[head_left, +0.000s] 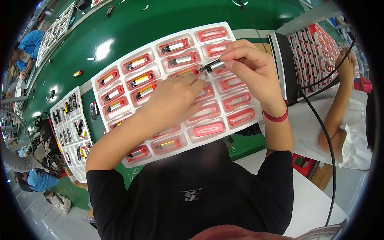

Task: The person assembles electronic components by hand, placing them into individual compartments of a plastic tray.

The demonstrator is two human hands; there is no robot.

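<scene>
A white plastic tray (236,48) with many red-lined pockets lies tilted on the green table. Several pockets on its left hold small metal modules with yellow or red tabs, such as a module (141,79); the pockets on the right hold only red inserts. My right hand (252,70) pinches a small silver module (212,66) with a wire latch above the tray's middle. My left hand (176,100) rests flat on the tray, its fingertips beside that module. A red band sits on my right wrist.
A second white tray (60,108) with dark small parts lies to the left. Red-and-white trays (316,56) stand stacked at the right, next to another person's arm (340,100). A black cable (324,132) crosses the right side. People in blue work at the far left.
</scene>
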